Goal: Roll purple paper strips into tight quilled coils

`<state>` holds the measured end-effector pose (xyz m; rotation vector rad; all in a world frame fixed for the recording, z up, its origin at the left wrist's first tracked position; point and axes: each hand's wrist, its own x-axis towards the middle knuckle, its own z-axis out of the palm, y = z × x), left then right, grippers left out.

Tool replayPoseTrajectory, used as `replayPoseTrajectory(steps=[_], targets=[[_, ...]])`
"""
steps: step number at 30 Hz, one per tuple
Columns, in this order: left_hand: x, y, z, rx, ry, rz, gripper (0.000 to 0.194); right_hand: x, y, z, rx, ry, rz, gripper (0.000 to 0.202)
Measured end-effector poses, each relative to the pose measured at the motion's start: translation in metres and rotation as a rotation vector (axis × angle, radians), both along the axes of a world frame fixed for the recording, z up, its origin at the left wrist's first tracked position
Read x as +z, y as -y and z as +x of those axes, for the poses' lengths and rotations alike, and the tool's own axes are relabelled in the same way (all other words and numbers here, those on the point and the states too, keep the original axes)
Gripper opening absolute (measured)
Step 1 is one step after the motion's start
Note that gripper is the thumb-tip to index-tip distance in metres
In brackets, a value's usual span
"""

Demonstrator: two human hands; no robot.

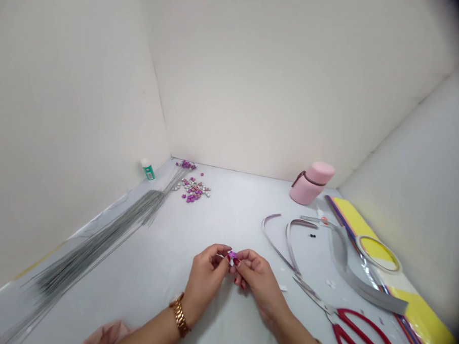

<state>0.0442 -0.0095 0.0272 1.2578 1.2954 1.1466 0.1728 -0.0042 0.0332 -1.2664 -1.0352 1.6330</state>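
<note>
Between the fingertips of both hands is a small purple-and-white folded piece [232,255], apparently paper; its exact form is mostly covered by the fingers. My left hand [210,270] pinches it from the left with thumb and forefinger, and a gold watch sits on that wrist. From the right, my right hand [255,274] grips the same piece, its other fingers curled below. Further back on the table lies a pile of little purple, white and pinkish pieces [194,189] of similar colour. Thin strips [292,246], curled and pale with dark edges, rest to the right of my hands.
Red-handled scissors [333,311] lie open at front right. Beyond are a grey ribbon [361,287], a tape roll [378,253] on yellow sheets [428,312], and a pink flask [311,183]. Along the left run many thin wires [108,237], near a white-and-green glue stick [148,169].
</note>
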Motion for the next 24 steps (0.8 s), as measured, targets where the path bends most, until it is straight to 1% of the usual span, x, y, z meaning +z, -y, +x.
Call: replayPoseTrajectory(steps=[2,3,7,10,12,13,15,16,17,18,19,20,23,24], targets=[[-0.003,-0.001,0.003,-0.012,0.188,-0.098,0.013,-0.002,0.001,-0.001,-0.01,-0.012,0.002,0.013],[-0.004,-0.002,0.004,-0.015,0.245,-0.124,0.013,-0.003,0.001,-0.002,-0.019,-0.008,0.006,0.013],[-0.004,-0.005,0.005,-0.019,0.321,-0.166,0.02,-0.009,0.001,-0.002,-0.024,-0.014,0.017,0.014],[-0.003,-0.008,0.002,0.026,0.355,-0.192,0.024,-0.008,-0.004,0.006,0.008,0.021,0.035,0.013],[-0.001,-0.011,-0.002,0.061,0.373,-0.208,0.027,-0.003,-0.008,0.014,0.026,0.146,0.164,0.013],[-0.001,-0.012,-0.004,0.074,0.383,-0.218,0.029,0.0,-0.01,0.018,0.045,0.242,0.278,0.015],[0.0,-0.015,-0.009,0.092,0.408,-0.244,0.031,0.006,-0.012,0.023,0.175,0.418,0.494,0.024],[0.0,-0.016,-0.01,0.1,0.421,-0.255,0.033,0.009,-0.012,0.025,0.257,0.465,0.555,0.026],[0.0,-0.018,-0.012,0.109,0.433,-0.264,0.033,0.01,-0.012,0.025,0.331,0.484,0.585,0.028],[0.0,-0.019,-0.013,0.118,0.443,-0.271,0.034,0.01,-0.011,0.024,0.374,0.474,0.59,0.029],[0.0,-0.019,-0.014,0.126,0.451,-0.275,0.034,0.009,-0.009,0.022,0.376,0.448,0.578,0.028],[-0.001,-0.02,-0.014,0.131,0.456,-0.278,0.034,0.007,-0.008,0.02,0.346,0.409,0.551,0.029],[-0.001,-0.02,-0.014,0.138,0.454,-0.282,0.034,0.002,-0.004,0.015,0.19,0.284,0.444,0.041],[-0.001,-0.02,-0.014,0.137,0.448,-0.282,0.034,0.001,-0.004,0.014,0.168,0.264,0.432,0.04]])
